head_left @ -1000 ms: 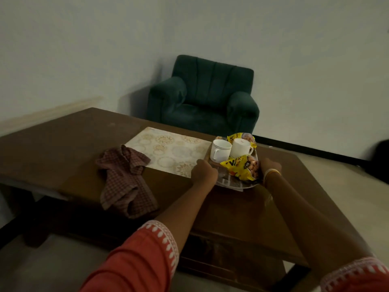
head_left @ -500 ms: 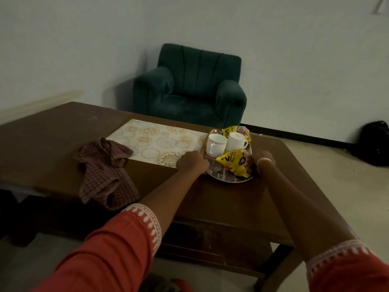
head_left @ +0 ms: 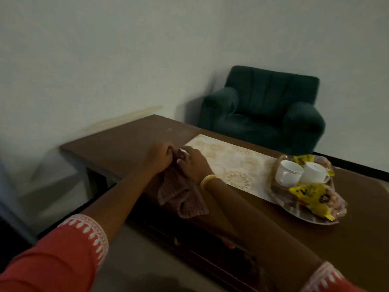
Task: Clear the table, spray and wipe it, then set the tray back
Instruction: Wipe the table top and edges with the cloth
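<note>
A reddish checked cloth (head_left: 181,192) lies crumpled on the brown wooden table (head_left: 130,135). My left hand (head_left: 159,158) and my right hand (head_left: 194,163) meet over its upper end, and both pinch the fabric. To the right stands a round metal tray (head_left: 303,213) with two white cups (head_left: 289,172) and yellow snack packets (head_left: 311,197). A pale patterned placemat (head_left: 229,163) lies between the cloth and the tray. The frame is blurred.
A dark green armchair (head_left: 263,110) stands behind the table against the white wall. The table's near edge runs diagonally under my forearms, with bare floor (head_left: 147,256) below it. A black skirting runs along the wall at right.
Both hands have left the tray and moved left to the checked cloth, which they now hold. My view has swung left, so the tray sits at the right.
</note>
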